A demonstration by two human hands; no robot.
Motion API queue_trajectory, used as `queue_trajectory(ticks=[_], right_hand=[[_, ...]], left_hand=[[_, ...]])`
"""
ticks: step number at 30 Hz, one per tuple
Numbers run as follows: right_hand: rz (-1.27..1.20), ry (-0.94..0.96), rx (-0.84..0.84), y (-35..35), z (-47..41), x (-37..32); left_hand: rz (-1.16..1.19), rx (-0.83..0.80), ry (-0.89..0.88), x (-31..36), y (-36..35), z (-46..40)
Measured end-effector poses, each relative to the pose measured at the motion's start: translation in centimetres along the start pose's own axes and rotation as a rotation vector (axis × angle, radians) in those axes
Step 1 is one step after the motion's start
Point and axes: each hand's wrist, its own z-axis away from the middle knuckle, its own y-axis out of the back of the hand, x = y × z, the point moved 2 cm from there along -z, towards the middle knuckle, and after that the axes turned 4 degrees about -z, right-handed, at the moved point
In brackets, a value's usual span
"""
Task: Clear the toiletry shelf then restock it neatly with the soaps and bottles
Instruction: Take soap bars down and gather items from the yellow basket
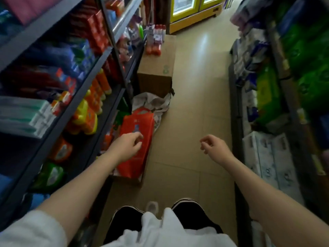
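Observation:
A dark metal shelf unit [99,72] runs along my left, stocked with red boxes [96,29], orange bottles [98,91] and orange-yellow soap packs [85,118]. My left hand [127,147] hovers over a red bag [137,139] standing on the floor by the shelf's foot, fingers loosely curled and holding nothing. My right hand [214,147] hangs over the tiled aisle, fingers curled but apart, also with nothing in it. The picture is blurred by motion.
A cardboard box [158,68] with small bottles [154,40] on top stands further along the aisle, crumpled paper [153,104] in front of it. Tissue packs [270,157] and green bags [302,56] line the right side. A yellow cooler [194,13] stands at the far end.

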Motion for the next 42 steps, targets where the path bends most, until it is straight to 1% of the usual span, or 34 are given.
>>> queue_trajectory(ticks=[3, 5, 8, 10, 12, 15, 18, 21, 26, 29, 32, 34, 37, 39, 42], right_hand=[[-0.031, -0.075, 0.024, 3.2, -6.3, 1.4], [-0.041, -0.119, 0.041, 5.3, -10.9, 2.3], [-0.083, -0.166, 0.038, 8.8, -18.7, 2.7], [-0.09, -0.163, 0.006, 11.4, -24.3, 2.0], [-0.067, -0.136, -0.033, 14.1, -29.6, 0.4], [-0.023, -0.032, -0.095, 17.6, -37.3, -3.8], [-0.02, 0.097, -0.151, 19.9, -44.5, -9.3], [-0.006, 0.227, -0.2, 20.8, -51.6, -14.2], [0.015, 0.313, -0.261, 21.1, -63.4, -20.5], [0.054, 0.298, -0.271, 21.8, -69.8, -23.2], [0.126, 0.277, -0.299, 22.6, -76.6, -25.1], [0.155, 0.279, -0.309, 22.9, -81.0, -26.5], [0.198, 0.302, -0.373, 22.2, -87.0, -29.5], [0.254, 0.369, -0.45, 20.9, -90.9, -32.4], [0.351, 0.534, -0.579, 18.3, -95.5, -37.8]], left_hand=[[0.024, 0.066, -0.117, 4.2, 3.1, -8.1], [0.064, 0.098, -0.162, 6.5, 5.0, -13.0], [0.108, 0.135, -0.188, 9.2, 7.0, -20.9], [0.112, 0.16, -0.169, 10.6, 8.1, -26.0], [0.11, 0.154, -0.127, 11.4, 9.1, -30.8], [0.116, 0.104, 0.0, 11.1, 10.1, -37.3], [0.092, 0.042, 0.142, 9.1, 10.7, -43.1], [0.1, 0.03, 0.247, 6.7, 11.6, -48.6], [0.148, 0.046, 0.347, 3.1, 14.4, -58.5], [0.151, 0.039, 0.37, 1.6, 17.0, -64.5], [0.177, 0.109, 0.393, 0.9, 20.4, -70.1], [0.213, 0.179, 0.41, 0.8, 22.8, -73.3], [0.247, 0.299, 0.438, 0.3, 25.6, -76.8], [0.263, 0.367, 0.481, -0.4, 26.9, -78.5], [0.272, 0.439, 0.615, -1.4, 28.5, -80.7]])
